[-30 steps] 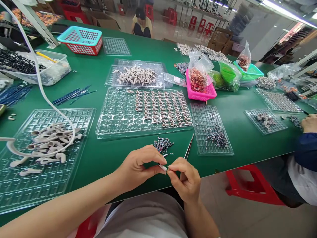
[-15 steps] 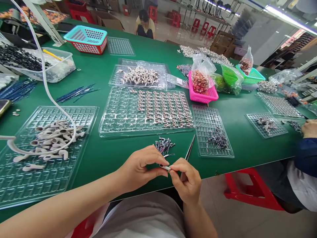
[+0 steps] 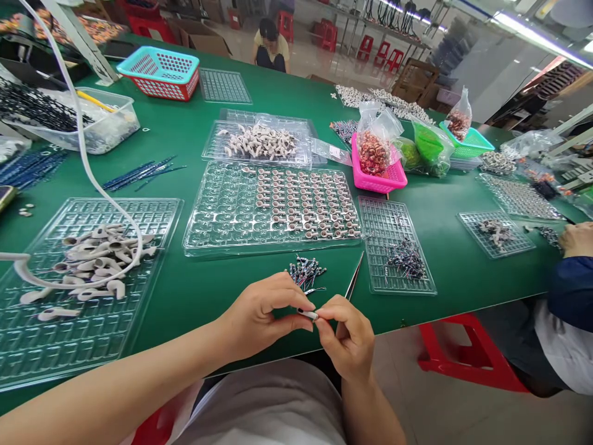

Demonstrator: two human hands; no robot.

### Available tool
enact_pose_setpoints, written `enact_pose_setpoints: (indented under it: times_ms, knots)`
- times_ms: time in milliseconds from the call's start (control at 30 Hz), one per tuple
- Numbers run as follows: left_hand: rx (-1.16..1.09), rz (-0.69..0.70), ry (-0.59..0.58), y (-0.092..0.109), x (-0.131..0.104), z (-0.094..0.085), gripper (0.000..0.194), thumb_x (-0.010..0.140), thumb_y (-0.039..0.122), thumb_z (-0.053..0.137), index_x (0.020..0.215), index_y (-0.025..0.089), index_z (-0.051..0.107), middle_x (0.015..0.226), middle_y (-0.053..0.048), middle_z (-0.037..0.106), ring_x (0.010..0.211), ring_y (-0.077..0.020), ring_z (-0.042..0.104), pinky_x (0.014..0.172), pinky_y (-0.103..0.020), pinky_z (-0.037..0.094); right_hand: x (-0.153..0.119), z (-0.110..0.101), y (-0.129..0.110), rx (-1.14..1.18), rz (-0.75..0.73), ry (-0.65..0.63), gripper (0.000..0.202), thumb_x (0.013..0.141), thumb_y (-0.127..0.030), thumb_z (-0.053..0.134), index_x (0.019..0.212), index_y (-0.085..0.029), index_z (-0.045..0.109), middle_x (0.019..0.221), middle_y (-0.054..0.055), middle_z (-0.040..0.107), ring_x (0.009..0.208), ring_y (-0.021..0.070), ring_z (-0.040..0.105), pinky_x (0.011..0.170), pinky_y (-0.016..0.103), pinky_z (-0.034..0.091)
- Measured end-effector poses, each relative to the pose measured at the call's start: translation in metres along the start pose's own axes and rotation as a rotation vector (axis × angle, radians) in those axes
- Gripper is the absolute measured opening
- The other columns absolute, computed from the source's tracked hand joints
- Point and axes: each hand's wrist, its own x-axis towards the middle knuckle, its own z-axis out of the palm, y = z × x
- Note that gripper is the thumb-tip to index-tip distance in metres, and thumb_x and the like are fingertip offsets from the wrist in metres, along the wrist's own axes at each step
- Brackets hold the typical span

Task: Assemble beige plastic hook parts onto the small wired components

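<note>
Just above the table's front edge, my left hand (image 3: 264,315) pinches a small white earbud shell (image 3: 307,314) between thumb and fingers. My right hand (image 3: 349,343) is closed, its thumb and forefinger pressed at the shell's right end; what they grip there is too small to make out. Metal tweezers (image 3: 354,276) are tucked in that same hand, tips pointing away from me. Beyond my fingers lies a small pile of wired parts (image 3: 306,272). Past it, a clear blister tray (image 3: 217,216) holds rows of earbud shells on its right side.
Left, a clear tray (image 3: 78,349) bears loose earbud shells under a white cable (image 3: 86,148). Right, another tray (image 3: 377,281) carries wired parts. Farther back are more heaped shells (image 3: 262,142), a pink basket (image 3: 380,183) and a blue-and-red basket (image 3: 160,86). A co-worker's hand (image 3: 577,240) is at right.
Both hands keep their hold on the earbud shell, almost still. The whole view has shifted very slightly, so the table's things appear a little farther left.
</note>
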Motion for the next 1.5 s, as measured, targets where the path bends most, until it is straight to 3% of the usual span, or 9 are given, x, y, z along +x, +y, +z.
enact_pose_setpoints:
  times_ms: [500, 800, 1133, 1500]
  knots:
    - [0.081, 0.067, 0.020, 0.0017, 0.0009, 0.0012, 0.010, 0.089, 0.023, 0.072, 0.098, 0.020, 0.070, 0.080, -0.003, 0.072, 0.072, -0.0148, 0.064, 0.070, -0.028, 0.051, 0.0009, 0.0021, -0.0001, -0.092, -0.033, 0.012, 0.021, 0.086, -0.008, 0.062, 0.098, -0.025, 0.064, 0.078, 0.000, 0.068, 0.071, 0.0142, 0.062, 0.065, 0.029, 0.051]
    - [0.123, 0.097, 0.032, 0.0008, 0.0004, 0.0019, 0.011, 0.087, 0.018, 0.073, 0.098, 0.019, 0.069, 0.081, -0.004, 0.073, 0.072, -0.0149, 0.063, 0.070, -0.028, 0.049, 0.0008, 0.0020, 0.0001, -0.103, -0.037, 0.001, 0.022, 0.087, -0.008, 0.061, 0.100, -0.025, 0.063, 0.079, 0.000, 0.067, 0.071, 0.0144, 0.061, 0.065, 0.030, 0.051]
    - [0.039, -0.156, 0.023, 0.0036, -0.0013, 0.0017, 0.012, 0.085, 0.028, 0.076, 0.092, 0.018, 0.074, 0.075, -0.003, 0.072, 0.069, -0.0151, 0.063, 0.066, -0.026, 0.049, 0.0009, 0.0003, -0.0014, -0.124, 0.023, 0.032, 0.011, 0.091, -0.017, 0.059, 0.099, -0.022, 0.065, 0.082, 0.002, 0.069, 0.072, 0.0146, 0.064, 0.065, 0.028, 0.053]
    - [0.029, -0.242, 0.061, 0.0073, -0.0006, 0.0035, 0.024, 0.082, 0.041, 0.077, 0.088, 0.018, 0.075, 0.074, -0.003, 0.071, 0.070, -0.0152, 0.064, 0.065, -0.024, 0.050, -0.0018, -0.0011, 0.0039, -0.199, 0.045, 0.071, 0.010, 0.090, -0.020, 0.061, 0.098, -0.022, 0.068, 0.086, 0.003, 0.070, 0.076, 0.0148, 0.066, 0.066, 0.024, 0.053]
